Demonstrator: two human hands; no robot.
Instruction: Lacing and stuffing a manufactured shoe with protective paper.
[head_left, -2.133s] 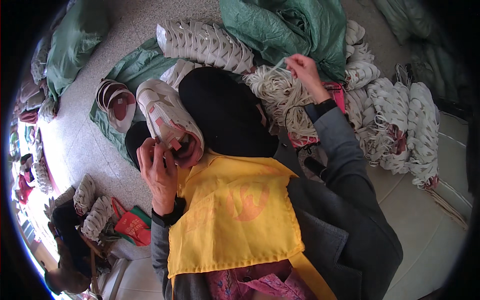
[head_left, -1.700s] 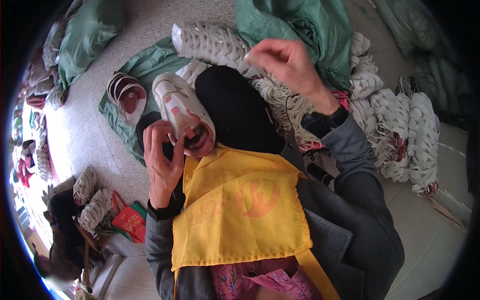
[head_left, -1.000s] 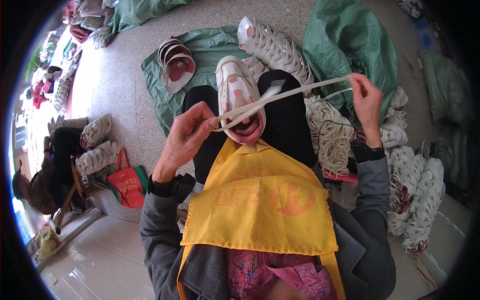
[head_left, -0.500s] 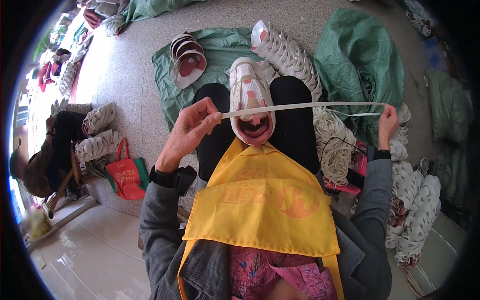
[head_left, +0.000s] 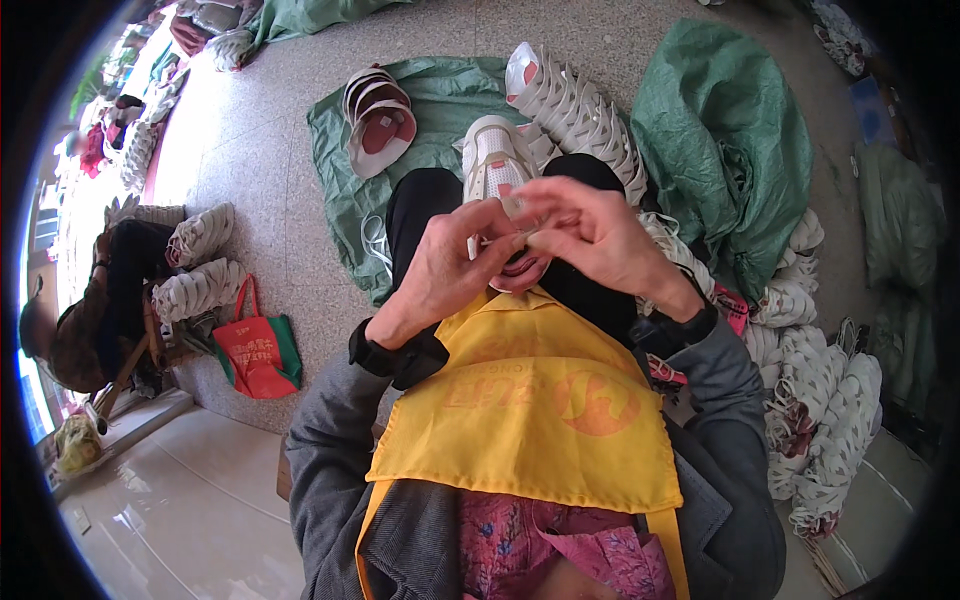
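Note:
A white sneaker (head_left: pixel 492 158) with a pink lining rests on my lap, toe pointing away. My left hand (head_left: pixel 448 262) and my right hand (head_left: pixel 590 236) meet just over its opening. Both pinch a white shoelace (head_left: pixel 497 239) between the fingertips. Most of the lace is hidden by my fingers. A yellow apron (head_left: pixel 540 400) covers my front below the hands.
A row of bundled white shoes (head_left: pixel 570 100) lies on a green sack (head_left: pixel 425 110) ahead, beside two pink-lined shoes (head_left: pixel 378 120). More white shoes (head_left: pixel 820 420) pile at my right near another green sack (head_left: pixel 725 140). A red bag (head_left: pixel 255 350) and a seated person (head_left: pixel 95 310) are on my left.
The lace was stretched wide between my hands. Now both hands have come together over the shoe's opening, and the lace is gathered between the fingertips.

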